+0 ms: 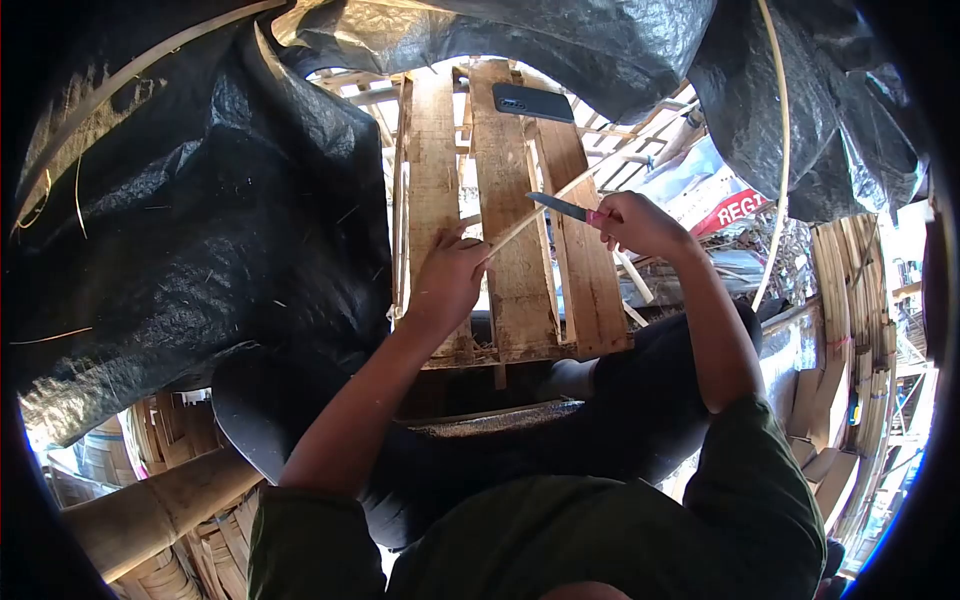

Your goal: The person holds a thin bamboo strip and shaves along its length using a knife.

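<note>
My left hand point(452, 272) is closed around the near end of a thin pale strip, likely bamboo point(518, 229), above the wooden slats. From there the strip slants up and to the right. My right hand point(636, 224) grips the pink handle of a knife point(562, 206). Its grey blade points left and crosses the strip near the middle of the slatted bench; whether the edge touches the strip I cannot tell. Beneath both hands lie the rough planks of the bench point(505, 180).
A dark phone point(533, 102) lies on the bench's far end. Black plastic sheeting point(200, 250) hangs at the left and top. A red and white printed sack point(705, 190) is at the right. Bundled flat strips point(850, 330) stand far right; a thick bamboo pole point(165, 510) lies lower left.
</note>
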{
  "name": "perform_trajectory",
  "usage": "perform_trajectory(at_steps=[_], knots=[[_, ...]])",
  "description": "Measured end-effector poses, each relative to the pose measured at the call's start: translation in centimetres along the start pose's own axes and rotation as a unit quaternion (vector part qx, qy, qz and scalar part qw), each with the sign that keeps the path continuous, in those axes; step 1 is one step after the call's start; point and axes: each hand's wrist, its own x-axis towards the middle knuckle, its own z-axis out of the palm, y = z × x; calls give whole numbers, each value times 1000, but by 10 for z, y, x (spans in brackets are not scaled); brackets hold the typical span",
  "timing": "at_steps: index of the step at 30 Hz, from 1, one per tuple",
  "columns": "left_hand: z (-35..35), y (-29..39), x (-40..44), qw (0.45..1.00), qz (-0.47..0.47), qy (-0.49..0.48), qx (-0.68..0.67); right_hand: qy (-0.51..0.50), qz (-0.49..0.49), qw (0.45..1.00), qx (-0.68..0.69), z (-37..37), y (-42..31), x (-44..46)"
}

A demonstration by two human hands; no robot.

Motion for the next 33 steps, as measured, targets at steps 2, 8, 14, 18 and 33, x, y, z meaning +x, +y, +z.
perform_trajectory(at_steps=[2,8,14,18,33], knots=[[5,2,0,998,19,54,34,-2,12,1000,18,5,13,16],[-3,6,1,997,-12,68,26,179,61,982,16,5,63,65],[-8,6,2,996,3,74,50,167,86,976,110,1,94,109],[-12,7,1,997,23,75,28,153,91,981,77,5,91,109],[-13,4,17,999,-20,17,-30,49,132,933,332,-24,94,115]])
